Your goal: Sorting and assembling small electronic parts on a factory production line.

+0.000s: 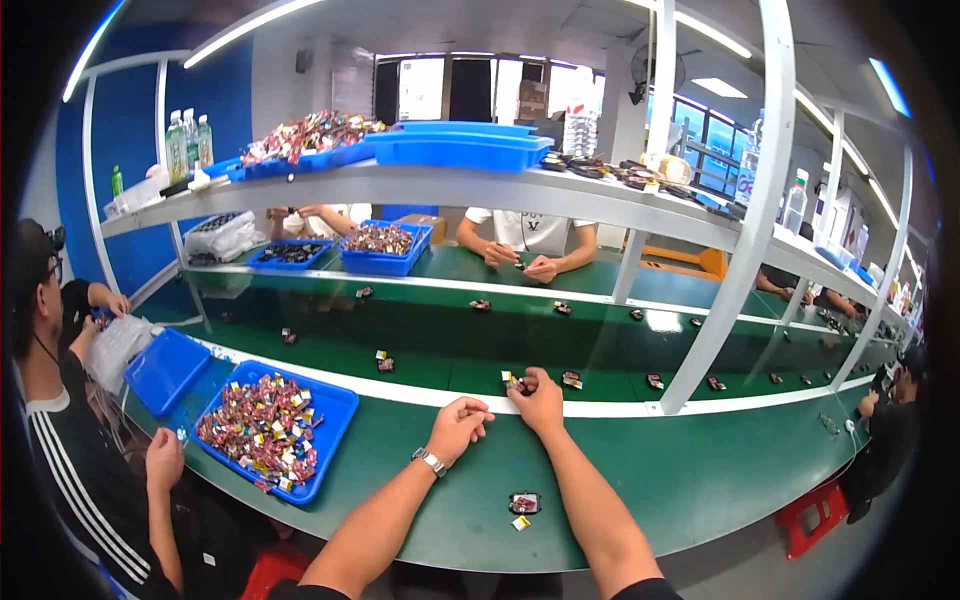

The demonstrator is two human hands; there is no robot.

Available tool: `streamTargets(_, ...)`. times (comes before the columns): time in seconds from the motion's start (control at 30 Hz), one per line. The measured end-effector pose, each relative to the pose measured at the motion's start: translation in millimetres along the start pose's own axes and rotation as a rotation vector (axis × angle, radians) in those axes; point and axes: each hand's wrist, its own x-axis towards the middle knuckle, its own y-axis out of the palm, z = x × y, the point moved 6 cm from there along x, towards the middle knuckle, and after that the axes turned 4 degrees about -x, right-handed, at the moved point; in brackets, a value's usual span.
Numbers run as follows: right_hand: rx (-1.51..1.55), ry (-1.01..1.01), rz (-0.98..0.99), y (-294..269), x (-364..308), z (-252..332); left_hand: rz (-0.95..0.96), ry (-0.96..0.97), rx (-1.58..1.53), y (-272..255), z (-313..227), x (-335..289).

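Note:
My right hand [538, 402] reaches to the white rail at the near edge of the green conveyor belt. Its fingers pinch a small dark electronic part with a yellow-and-white tab [511, 380]. Beside it, my left hand [459, 430], with a metal watch on the wrist, hovers over the green bench, fingers loosely curled and nothing visible in them. Between my forearms lies a small black-framed part with a red inside [524, 503], its yellow-white tab [520, 523] toward me. Similar parts [572, 380] sit spaced along the belt.
A blue tray heaped with small red and yellow parts [270, 430] stands left of my arm, an empty blue tray [167, 372] beyond it. A white shelf post [725, 270] rises at right. Co-workers sit at left, opposite and far right. Blue trays [455, 150] load the shelf above.

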Motion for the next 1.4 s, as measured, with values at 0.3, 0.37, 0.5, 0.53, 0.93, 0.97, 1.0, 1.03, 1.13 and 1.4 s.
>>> streamTargets(0.3, 0.127, -0.406, 0.402, -64.9, -81.6, 82.8, 0.380, -0.283, -0.084, 9.3, -1.5, -14.7)
streamTargets(0.37, 0.102, -0.429, 0.436, -62.7, -83.5, 81.7, 0.538, -0.370, -0.012, 15.7, -1.2, -23.6)
streamTargets(0.5, 0.038, -0.471, 0.508, -57.3, -80.7, 82.3, 0.532, -0.376, -0.115, 21.6, -3.4, -25.4)
streamTargets(0.53, 0.041, -0.473, 0.514, -54.7, -80.3, 84.0, 0.575, -0.375, -0.076, 19.9, -2.5, -25.0)
streamTargets(0.93, -0.110, -0.313, 0.103, -46.0, -86.4, 84.7, 0.337, -0.315, -0.235, 24.9, -2.9, -21.7)
streamTargets(0.97, -0.111, -0.312, 0.102, -46.2, -84.4, 80.9, 0.339, -0.315, -0.235, 26.3, -1.7, -21.3)
streamTargets(1.0, -0.108, -0.331, 0.129, -44.0, -81.9, 77.3, 0.333, -0.304, -0.235, 26.5, -1.7, -21.0)
streamTargets(1.03, -0.105, -0.350, 0.157, -42.6, -80.6, 74.8, 0.327, -0.293, -0.235, 26.7, -1.8, -20.7)
streamTargets(1.13, -0.105, -0.456, 0.144, -49.3, -83.4, 89.5, 0.301, -0.283, -0.253, 22.2, -2.6, -21.2)
streamTargets(1.4, -0.186, -0.513, 0.210, -46.3, -81.3, 84.0, 0.277, -0.302, -0.279, 22.0, 0.6, -20.5)
